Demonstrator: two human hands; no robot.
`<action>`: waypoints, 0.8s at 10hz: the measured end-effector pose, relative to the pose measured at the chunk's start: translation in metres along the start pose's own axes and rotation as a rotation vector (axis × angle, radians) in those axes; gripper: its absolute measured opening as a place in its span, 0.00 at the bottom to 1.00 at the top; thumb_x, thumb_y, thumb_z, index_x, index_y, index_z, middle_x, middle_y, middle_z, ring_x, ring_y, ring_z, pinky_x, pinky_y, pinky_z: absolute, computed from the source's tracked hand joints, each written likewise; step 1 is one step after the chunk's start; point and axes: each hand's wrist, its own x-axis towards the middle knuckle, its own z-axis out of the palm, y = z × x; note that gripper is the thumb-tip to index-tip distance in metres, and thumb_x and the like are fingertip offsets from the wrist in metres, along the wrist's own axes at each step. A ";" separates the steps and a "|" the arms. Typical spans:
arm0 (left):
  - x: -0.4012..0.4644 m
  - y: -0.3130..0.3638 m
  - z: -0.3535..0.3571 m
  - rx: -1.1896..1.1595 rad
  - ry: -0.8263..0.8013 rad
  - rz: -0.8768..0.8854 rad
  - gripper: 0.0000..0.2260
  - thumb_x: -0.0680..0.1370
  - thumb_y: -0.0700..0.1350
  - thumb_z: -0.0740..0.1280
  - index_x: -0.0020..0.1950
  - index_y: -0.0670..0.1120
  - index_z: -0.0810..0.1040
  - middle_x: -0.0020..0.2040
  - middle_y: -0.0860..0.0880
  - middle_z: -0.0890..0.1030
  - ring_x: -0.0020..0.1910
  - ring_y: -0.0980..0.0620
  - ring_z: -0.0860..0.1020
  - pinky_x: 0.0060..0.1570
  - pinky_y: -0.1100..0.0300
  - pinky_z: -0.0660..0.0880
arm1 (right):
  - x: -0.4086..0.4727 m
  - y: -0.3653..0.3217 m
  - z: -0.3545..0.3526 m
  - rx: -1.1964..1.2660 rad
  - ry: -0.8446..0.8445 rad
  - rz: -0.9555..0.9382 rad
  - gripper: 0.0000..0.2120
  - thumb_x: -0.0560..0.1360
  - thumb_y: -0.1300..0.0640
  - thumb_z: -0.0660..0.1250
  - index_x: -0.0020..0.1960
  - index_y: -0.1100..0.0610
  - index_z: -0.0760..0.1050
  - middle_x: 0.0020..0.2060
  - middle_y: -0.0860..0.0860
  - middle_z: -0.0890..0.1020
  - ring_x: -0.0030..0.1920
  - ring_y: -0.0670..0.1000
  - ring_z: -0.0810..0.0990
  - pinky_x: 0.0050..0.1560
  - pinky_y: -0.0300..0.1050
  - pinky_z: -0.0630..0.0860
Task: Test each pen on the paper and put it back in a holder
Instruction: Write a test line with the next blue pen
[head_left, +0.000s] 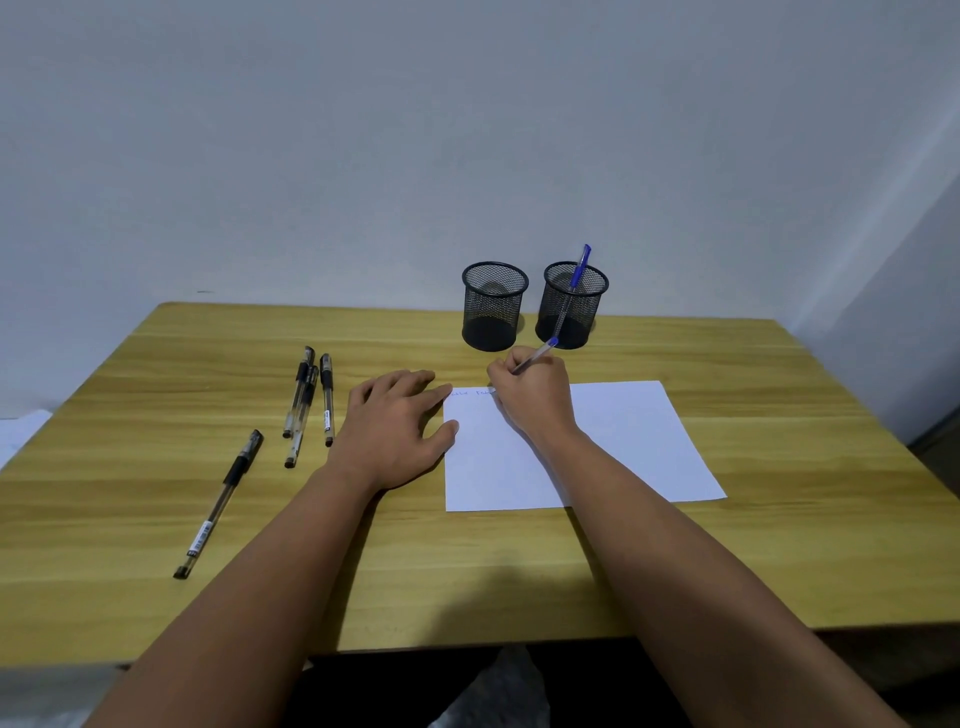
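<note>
Paper (623, 441) lies flat on the wooden table (519, 571), a white sheet with a few faint blue marks along its top left edge. The right hand (535, 395) rests on the upper left part of the sheet, fingers closed around a clear pen with a blue cap end (540, 353); its tip is hidden under the hand, so contact with the sheet cannot be confirmed. The left hand (395, 421) lies open and flat, palm down, holding nothing, with its fingertips and thumb touching the left edge of the sheet.

Behind the sheet, near the wall, stand two black mesh holders side by side. The left holder (493, 306) appears to have nothing in it. The right holder (571, 306) has one blue pen (579, 270) leaning in it, its cap sticking out above the rim.

To the left of the hands, three black pens (306, 405) lie close together on the table, roughly parallel, two of them touching or overlapping. A fourth black pen (221, 501) lies apart from them, nearer the front left, angled diagonally.
</note>
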 end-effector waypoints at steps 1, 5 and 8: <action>0.000 0.000 0.000 -0.008 0.005 0.000 0.28 0.76 0.66 0.55 0.74 0.60 0.72 0.76 0.56 0.69 0.76 0.51 0.62 0.72 0.46 0.56 | -0.001 -0.001 -0.001 0.004 0.002 -0.001 0.17 0.77 0.60 0.68 0.32 0.60 0.69 0.26 0.55 0.71 0.30 0.55 0.72 0.33 0.47 0.71; 0.000 -0.001 0.000 -0.007 0.004 0.002 0.29 0.76 0.67 0.55 0.75 0.60 0.71 0.76 0.56 0.69 0.77 0.51 0.62 0.73 0.46 0.56 | -0.001 -0.004 -0.002 0.040 0.010 0.027 0.22 0.79 0.61 0.67 0.31 0.54 0.62 0.25 0.50 0.65 0.30 0.52 0.67 0.34 0.47 0.67; 0.000 -0.001 0.001 -0.012 0.007 0.003 0.29 0.75 0.67 0.54 0.74 0.60 0.72 0.76 0.56 0.69 0.76 0.51 0.62 0.73 0.46 0.55 | 0.003 -0.006 -0.007 0.184 0.081 0.135 0.15 0.77 0.64 0.66 0.35 0.63 0.65 0.28 0.55 0.63 0.27 0.48 0.68 0.33 0.43 0.71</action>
